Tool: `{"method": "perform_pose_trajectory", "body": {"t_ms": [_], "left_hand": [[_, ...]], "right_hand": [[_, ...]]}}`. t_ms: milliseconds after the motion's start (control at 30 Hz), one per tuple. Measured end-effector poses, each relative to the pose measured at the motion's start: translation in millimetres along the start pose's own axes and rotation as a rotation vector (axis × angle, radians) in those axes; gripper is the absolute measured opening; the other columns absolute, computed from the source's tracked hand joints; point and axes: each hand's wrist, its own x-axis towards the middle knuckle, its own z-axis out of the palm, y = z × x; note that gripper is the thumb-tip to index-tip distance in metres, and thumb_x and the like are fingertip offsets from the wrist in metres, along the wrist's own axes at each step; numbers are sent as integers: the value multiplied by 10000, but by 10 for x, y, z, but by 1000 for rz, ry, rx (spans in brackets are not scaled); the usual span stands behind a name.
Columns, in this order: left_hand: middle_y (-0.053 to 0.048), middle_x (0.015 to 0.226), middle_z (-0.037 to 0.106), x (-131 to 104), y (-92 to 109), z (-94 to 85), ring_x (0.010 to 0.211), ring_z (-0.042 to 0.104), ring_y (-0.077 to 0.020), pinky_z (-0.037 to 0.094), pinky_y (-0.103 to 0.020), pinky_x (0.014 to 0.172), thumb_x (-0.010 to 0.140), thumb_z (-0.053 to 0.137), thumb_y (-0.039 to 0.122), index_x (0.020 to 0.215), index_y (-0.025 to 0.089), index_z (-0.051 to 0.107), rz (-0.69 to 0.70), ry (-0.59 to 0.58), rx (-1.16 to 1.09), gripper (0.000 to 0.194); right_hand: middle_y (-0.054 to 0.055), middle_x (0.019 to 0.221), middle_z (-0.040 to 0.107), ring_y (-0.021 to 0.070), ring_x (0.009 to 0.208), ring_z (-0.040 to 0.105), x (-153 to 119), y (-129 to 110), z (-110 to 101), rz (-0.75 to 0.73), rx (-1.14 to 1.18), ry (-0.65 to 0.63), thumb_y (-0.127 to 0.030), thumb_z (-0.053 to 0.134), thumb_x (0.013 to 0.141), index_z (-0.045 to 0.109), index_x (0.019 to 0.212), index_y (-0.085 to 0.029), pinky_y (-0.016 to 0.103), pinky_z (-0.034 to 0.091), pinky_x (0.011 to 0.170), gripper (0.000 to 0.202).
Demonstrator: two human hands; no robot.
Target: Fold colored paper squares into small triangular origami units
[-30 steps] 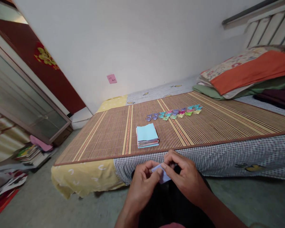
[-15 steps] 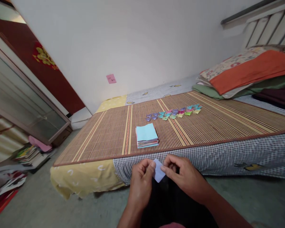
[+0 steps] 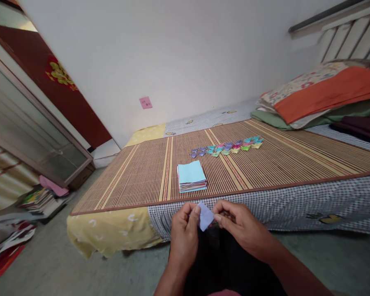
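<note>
A small folded piece of lavender paper (image 3: 205, 217) is held up in front of the bed's near edge. My left hand (image 3: 186, 228) pinches its left corner between thumb and fingers. At the right corner, my right hand (image 3: 234, 220) has its thumb and forefinger closed on the paper's edge. Beyond my hands, a stack of square paper (image 3: 191, 172) with a light blue sheet on top lies on the striped mat (image 3: 135, 176). Farther back, several small folded paper pieces (image 3: 226, 149) in purple, blue, pink, green and yellow stand in rows.
Folded bedding with an orange band (image 3: 329, 92) is piled at the right of the bed. A pink note (image 3: 145, 102) sticks to the wall. On the left are a glass-panelled door (image 3: 49, 131) and a pile of books (image 3: 40, 201) near the floor.
The lavender paper has tilted and risen slightly between my hands. My right thumb and fingers have shifted from its face out to its right corner.
</note>
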Motion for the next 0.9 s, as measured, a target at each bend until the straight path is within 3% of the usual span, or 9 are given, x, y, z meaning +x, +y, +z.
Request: {"method": "perform_pose_trajectory", "body": {"t_ms": [100,233,433,633,800,900], "left_hand": [[36,654,468,-10,14,-9,618,397,-138,334,-244,589,988,558,482,733,194,543,48,20,92,385],[33,656,463,-61,60,28,621,401,-139,325,-247,587,1017,522,438,746,193,559,96,-45,204,367],[35,656,446,-98,57,72,616,382,-135,310,-249,574,1022,525,436,744,191,562,103,-78,192,372],[25,660,491,-92,34,82,626,422,-135,331,-252,592,1020,539,418,770,177,615,113,-59,224,355],[28,654,517,-90,25,82,616,431,-130,356,-245,597,953,653,418,786,172,615,6,-70,4,300],[18,685,525,-102,8,44,650,435,-136,357,-248,617,992,596,439,806,167,637,39,-86,39,332]], "right_hand": [[-3,776,608,157,716,558,10,-36,-6,-31,-59,47,-306,586,937,638,900,-192,277,457,670,131],[22,830,675,180,759,614,58,-78,48,-100,-126,186,-376,645,922,678,1032,-182,295,498,705,225],[1,735,635,162,694,584,78,-133,76,-174,-147,234,-316,580,969,644,789,-198,273,465,645,225],[-15,722,610,154,675,557,46,-133,41,-134,-129,186,-318,628,935,657,822,-197,263,442,627,168],[-25,694,548,144,650,507,54,-48,18,-134,-69,215,-351,594,966,601,775,-201,261,406,595,243],[-30,693,524,139,647,488,52,-3,-21,-117,-33,190,-374,600,974,590,780,-202,257,391,583,261]]}}
